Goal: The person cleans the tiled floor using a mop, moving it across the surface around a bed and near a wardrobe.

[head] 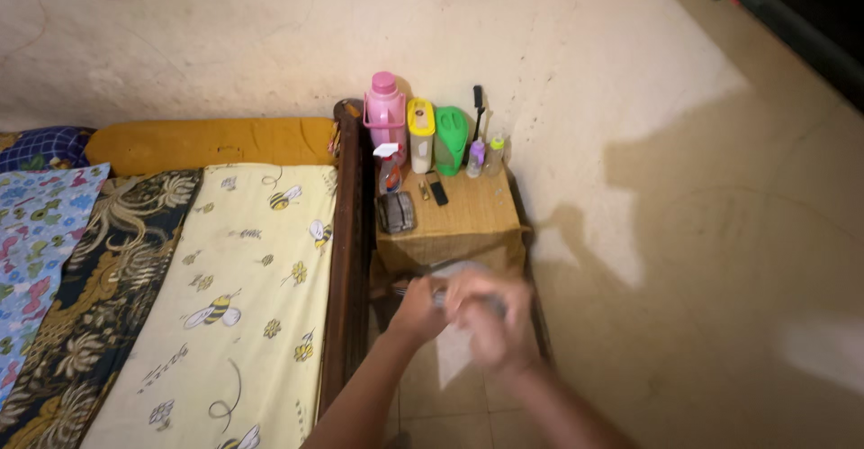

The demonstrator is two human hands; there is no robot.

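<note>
Both hands met just below the front edge of the bedside table (468,224). The left hand (421,307) and right hand (490,318) pressed together on a blurred grey object (450,273); grip state was indeterminate.

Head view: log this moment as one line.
left hand: meets right, grip unclear | right hand: blurred, grip unclear | between them: grey thing, unidentifiable | behind: small table with pink bottle, green jug | left: bed
</note>
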